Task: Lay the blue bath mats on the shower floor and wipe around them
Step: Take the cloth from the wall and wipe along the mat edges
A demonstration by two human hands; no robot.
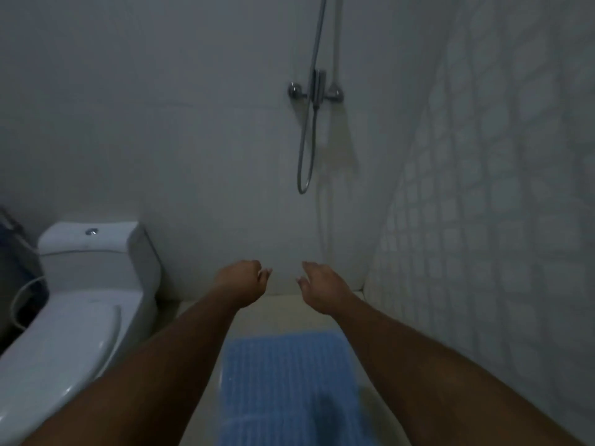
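Observation:
A blue ribbed bath mat (286, 381) lies flat on the pale shower floor (283, 312), running from the bottom edge toward the back wall. A seam near the bottom suggests a second blue mat (273, 432) adjoining it. Both my arms reach forward over the mats. My left hand (243, 281) hovers above the floor beyond the mat's far end, fingers loosely curled, holding nothing. My right hand (322, 284) hovers beside it with fingers apart and empty. Neither hand touches the mat.
A white toilet (74, 304) with its lid down stands at the left, close to the mat. A chrome shower mixer (315, 90) with a looping hose (306, 156) hangs on the back wall. A patterned tiled wall (483, 204) closes the right side.

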